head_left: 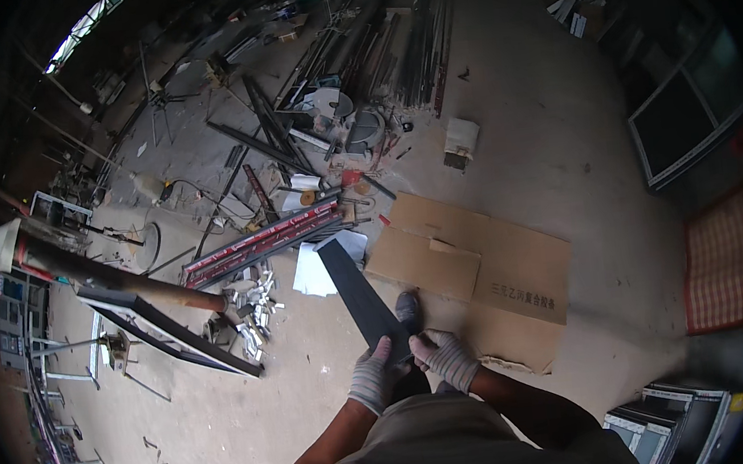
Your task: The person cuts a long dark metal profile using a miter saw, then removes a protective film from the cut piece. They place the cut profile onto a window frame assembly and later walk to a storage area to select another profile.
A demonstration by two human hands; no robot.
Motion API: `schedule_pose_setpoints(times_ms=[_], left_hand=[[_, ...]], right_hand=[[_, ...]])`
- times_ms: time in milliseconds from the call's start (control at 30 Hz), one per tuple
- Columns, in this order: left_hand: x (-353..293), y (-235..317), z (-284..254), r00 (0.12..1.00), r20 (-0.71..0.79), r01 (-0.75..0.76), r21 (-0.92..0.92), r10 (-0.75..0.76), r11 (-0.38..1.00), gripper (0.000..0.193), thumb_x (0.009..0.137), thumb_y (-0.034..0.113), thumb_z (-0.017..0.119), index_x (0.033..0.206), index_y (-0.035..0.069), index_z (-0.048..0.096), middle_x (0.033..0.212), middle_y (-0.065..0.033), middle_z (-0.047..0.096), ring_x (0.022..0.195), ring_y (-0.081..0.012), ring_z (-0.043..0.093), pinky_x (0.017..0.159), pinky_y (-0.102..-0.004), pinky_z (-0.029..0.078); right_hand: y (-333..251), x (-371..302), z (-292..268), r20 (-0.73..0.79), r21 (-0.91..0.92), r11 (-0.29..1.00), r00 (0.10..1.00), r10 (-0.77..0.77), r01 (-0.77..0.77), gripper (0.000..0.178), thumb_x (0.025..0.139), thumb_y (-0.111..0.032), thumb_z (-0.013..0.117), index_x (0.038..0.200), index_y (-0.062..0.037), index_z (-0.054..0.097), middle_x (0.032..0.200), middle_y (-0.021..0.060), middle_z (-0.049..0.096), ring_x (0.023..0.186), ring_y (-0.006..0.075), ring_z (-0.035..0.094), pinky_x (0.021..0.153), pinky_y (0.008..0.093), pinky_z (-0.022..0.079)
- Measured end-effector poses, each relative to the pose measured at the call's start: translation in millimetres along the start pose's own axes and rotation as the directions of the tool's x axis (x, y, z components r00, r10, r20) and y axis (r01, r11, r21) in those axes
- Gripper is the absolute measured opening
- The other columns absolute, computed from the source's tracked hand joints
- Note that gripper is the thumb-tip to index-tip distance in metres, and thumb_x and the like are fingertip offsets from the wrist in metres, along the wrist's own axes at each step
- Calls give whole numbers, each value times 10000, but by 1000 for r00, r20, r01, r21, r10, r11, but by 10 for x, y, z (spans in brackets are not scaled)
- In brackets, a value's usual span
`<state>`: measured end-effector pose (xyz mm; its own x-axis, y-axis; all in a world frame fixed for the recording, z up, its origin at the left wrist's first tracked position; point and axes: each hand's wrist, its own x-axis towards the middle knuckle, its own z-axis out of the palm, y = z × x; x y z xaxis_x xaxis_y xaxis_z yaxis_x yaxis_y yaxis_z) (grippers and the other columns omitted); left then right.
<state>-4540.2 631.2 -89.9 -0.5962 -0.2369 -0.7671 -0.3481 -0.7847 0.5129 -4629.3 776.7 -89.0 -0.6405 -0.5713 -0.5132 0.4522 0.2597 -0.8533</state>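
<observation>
A long dark grey flat profile [358, 294] stretches away from my body, its near end between my two hands. My left hand [374, 377], in a grey striped knit glove, is closed on the near left edge with the thumb on top. My right hand [442, 357], gloved alike, is closed with its fingers pinched at the near right corner of the profile. Whether it also holds something small there is too fine to make out. White sheets [314, 271] lie on the floor by the profile's far end. One of my shoes [407, 307] shows just past the hands.
Flattened cardboard [518, 263] covers the floor at right. Red-and-dark profiles [261, 243] and small silvery offcuts [258, 310] lie at left, near a tilted dark frame [166, 332]. Long bars [408, 58] are piled further off. Framed panels [676, 422] stand at lower right.
</observation>
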Motion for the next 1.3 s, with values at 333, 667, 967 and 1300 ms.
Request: schedule_pose_setpoints(times_ms=[333,667,967,1300], left_hand=[[1849,1563,1159,975,171,133,75,-144,988,366,1018,308,575,1190,-14,594,1050,-121,681,928,-258,659,776,-400,564],[3037,2582,2244,990,136,13,98,-26,995,443,979,441,617,1117,22,661,968,-50,683,784,-165,629,697,-322,531],[4612,3136,3171,1000,13,6,30,-6,1000,489,972,462,613,1104,-3,689,945,-66,700,767,-164,646,709,-302,529],[5857,3819,3797,995,22,95,-251,-93,963,215,977,305,627,1062,109,649,885,-34,637,745,-143,571,668,-319,482]], right_hand=[[-1414,1839,-742,-119,114,990,989,92,-79,368,999,-372,582,846,-37,585,698,42,593,603,112,540,585,267,453],[-2226,3299,-1477,-73,92,995,996,-42,49,474,982,-508,590,786,-78,558,615,9,552,526,110,482,532,272,394],[-2511,5476,-2774,169,-425,882,975,-146,205,487,1001,-467,561,840,-13,636,671,56,601,627,128,575,563,331,454],[-3632,6756,-3213,261,-390,909,964,-43,146,436,1014,-383,530,810,-2,591,676,60,587,642,144,569,609,332,445]])
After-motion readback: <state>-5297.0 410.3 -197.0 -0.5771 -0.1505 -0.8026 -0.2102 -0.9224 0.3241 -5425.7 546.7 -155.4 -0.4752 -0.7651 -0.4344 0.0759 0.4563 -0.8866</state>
